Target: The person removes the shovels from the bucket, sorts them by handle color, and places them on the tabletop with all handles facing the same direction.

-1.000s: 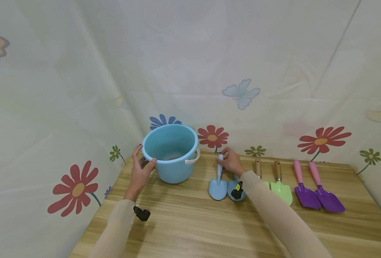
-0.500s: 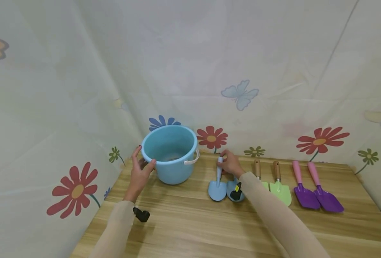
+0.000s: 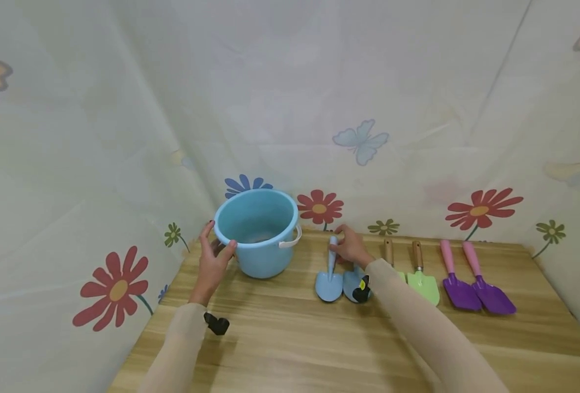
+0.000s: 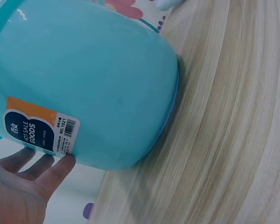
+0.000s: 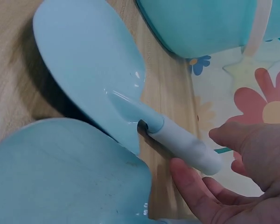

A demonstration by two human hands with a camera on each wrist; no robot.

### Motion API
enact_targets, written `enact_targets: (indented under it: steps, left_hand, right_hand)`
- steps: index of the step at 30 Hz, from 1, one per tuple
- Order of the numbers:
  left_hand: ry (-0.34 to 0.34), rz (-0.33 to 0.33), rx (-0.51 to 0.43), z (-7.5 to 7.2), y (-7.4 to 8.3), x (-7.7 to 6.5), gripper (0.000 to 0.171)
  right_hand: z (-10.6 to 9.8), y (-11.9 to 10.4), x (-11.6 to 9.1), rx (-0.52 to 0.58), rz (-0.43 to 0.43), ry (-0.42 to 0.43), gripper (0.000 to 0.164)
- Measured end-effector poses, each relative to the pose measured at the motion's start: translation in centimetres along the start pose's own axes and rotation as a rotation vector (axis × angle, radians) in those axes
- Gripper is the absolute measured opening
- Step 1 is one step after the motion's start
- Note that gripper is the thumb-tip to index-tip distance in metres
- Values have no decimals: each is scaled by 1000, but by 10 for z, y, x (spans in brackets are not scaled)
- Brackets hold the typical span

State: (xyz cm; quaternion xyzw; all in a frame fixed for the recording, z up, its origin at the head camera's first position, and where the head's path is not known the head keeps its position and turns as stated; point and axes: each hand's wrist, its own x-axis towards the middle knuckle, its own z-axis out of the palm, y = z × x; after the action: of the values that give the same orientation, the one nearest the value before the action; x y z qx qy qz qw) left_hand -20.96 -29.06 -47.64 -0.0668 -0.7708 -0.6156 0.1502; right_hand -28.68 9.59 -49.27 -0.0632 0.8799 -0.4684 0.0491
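A light-blue bucket [image 3: 265, 259] with a white handle [image 3: 291, 238] stands upright on the wooden table. My left hand [image 3: 213, 268] rests against its left side, thumb at the rim. In the left wrist view, several fairly straight fingers [image 4: 56, 175] touch the wall by a label [image 4: 42, 125]. To the bucket's right, my right hand [image 3: 352, 248] has its thumb and fingers around the handle end of a light-blue trowel [image 3: 329, 286], whose blade is down on the table. A second light-blue trowel [image 5: 70, 172] lies beside it, its handle mostly hidden under that hand.
Right of the blue trowels lie two green trowels [image 3: 424, 287] with wooden handles, one partly behind my right sleeve. Farther right are two purple shovels [image 3: 495, 297] with pink handles. A flower-printed cloth [image 3: 270, 109] hangs behind the table [image 3: 280, 344].
The head view has shifted slightly. Both hands, the bucket and the trowels keep their places relative to one another.
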Motion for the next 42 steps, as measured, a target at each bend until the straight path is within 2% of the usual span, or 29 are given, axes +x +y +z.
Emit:
enact_targets:
  steps: [6,14,21,26,36,42]
  left_hand:
    - [-3,-19,-12,0,-3,-1,81]
    - [0,12,-15,3,-1,-1,82]
    - [15,23,4,2,-1,-1,83]
    - [21,43,15,2,-1,0,82]
    - [14,41,-24,0,-2,0,81]
    - [-10,22,-35,-1,-1,3,83]
  right_hand:
    - [-3,0,-3,-46,-49,35,48]
    - [-6,-3,-5,63,-112,27,56]
    - [-3,2,-5,157,-224,-8,73]
    - [-2,3,-6,179,-283,-22,82]
    - [-7,2,-14,202,-316,-83,92]
    - [-11,3,-16,201,-320,-75,93]
